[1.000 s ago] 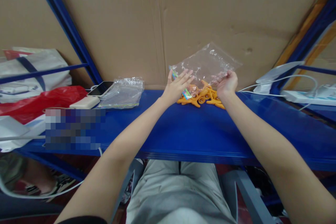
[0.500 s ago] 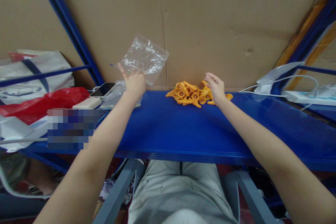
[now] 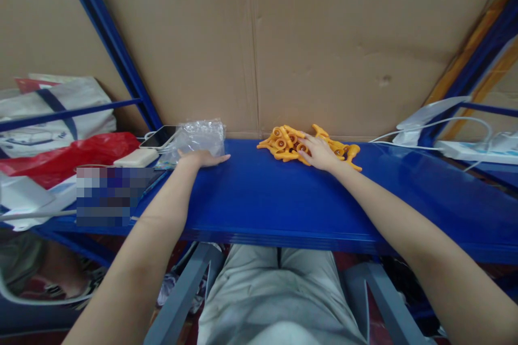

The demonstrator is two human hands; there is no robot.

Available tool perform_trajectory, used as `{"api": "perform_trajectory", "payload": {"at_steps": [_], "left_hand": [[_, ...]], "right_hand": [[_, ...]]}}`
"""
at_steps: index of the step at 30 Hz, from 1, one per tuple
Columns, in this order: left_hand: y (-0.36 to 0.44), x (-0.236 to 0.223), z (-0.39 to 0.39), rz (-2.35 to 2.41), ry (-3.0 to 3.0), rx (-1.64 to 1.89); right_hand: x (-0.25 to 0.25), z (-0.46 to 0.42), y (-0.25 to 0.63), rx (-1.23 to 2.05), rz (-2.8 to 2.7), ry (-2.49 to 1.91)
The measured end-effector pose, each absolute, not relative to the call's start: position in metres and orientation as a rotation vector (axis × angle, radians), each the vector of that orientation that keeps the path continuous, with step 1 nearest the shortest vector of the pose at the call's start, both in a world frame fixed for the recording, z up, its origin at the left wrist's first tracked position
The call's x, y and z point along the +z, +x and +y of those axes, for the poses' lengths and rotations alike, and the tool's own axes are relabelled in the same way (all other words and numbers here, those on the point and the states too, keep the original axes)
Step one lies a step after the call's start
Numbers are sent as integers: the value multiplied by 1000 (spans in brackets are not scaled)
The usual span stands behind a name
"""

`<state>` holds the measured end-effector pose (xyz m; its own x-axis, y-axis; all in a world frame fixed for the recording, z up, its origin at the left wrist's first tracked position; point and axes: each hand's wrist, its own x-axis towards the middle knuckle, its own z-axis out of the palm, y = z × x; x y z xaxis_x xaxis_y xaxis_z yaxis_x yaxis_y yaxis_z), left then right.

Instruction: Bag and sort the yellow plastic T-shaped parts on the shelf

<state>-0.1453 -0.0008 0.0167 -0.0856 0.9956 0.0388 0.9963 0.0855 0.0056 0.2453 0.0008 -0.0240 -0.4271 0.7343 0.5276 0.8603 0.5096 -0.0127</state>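
Observation:
My left hand point(image 3: 201, 158) lies low over the clear plastic bags point(image 3: 202, 135) on the left of the shelf. Its thumb stretches out to the right and the fingers look flat, some of them hidden. My right hand point(image 3: 319, 152) rests on a heap of orange plastic pieces point(image 3: 283, 143) by the cardboard wall. The pieces have round hollow ends and narrow prongs. Spread fingers of this hand touch the middle of the heap, and several pieces lie to its right.
On the left of the blue shelf point(image 3: 259, 199) are a phone point(image 3: 158, 137), a cream-coloured block point(image 3: 136, 158), a red plastic bag point(image 3: 93, 148) and a cloth bag point(image 3: 93, 102). A white power strip point(image 3: 481, 151) with cables lies at the right. Cardboard point(image 3: 324, 38) closes the back.
The raised clear bag has come down onto the other bags with my left hand. My right hand has moved left onto the orange pieces, and some have shifted right.

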Motion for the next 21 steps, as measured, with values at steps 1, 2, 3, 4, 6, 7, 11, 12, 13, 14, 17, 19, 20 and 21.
{"api": "perform_trajectory", "payload": {"at_steps": [1, 2, 3, 4, 6, 7, 11, 12, 13, 14, 17, 19, 20, 21], "left_hand": [[-143, 18, -2, -2389, -2064, -15], [-141, 18, -3, -2468, -2023, 11], [-139, 18, -4, -2515, -1990, 22], [-138, 18, -5, -2508, -1981, 10], [-137, 16, -5, -2437, -1988, -19], [-136, 15, -5, -2388, -2006, -25], [-134, 13, -3, -2154, -2182, 6], [-133, 13, -3, -2109, -2213, 19], [-132, 12, -3, -2081, -2232, 33], [-131, 12, -2, -2072, -2238, 44], [-130, 10, -1, -2111, -2219, 56], [-130, 9, 0, -2141, -2187, 52], [-131, 8, 0, -2151, -2172, 54], [-131, 8, 1, -2157, -2161, 55]], "right_hand": [[-23, 1, 244, -357, -2284, -1319], [-23, 0, 243, -356, -2286, -1330], [-22, 1, 242, -355, -2288, -1342], [-22, 1, 241, -355, -2288, -1352], [-22, 1, 240, -358, -2286, -1363], [-23, 2, 240, -362, -2284, -1359], [-24, 3, 243, -368, -2287, -1307], [-24, 2, 243, -368, -2292, -1303], [-24, 2, 244, -371, -2299, -1302], [-24, 2, 244, -378, -2306, -1305], [-22, -1, 244, -407, -2316, -1331], [-20, -2, 243, -418, -2310, -1348], [-19, -3, 242, -423, -2304, -1356], [-18, -4, 241, -427, -2300, -1363]]}}
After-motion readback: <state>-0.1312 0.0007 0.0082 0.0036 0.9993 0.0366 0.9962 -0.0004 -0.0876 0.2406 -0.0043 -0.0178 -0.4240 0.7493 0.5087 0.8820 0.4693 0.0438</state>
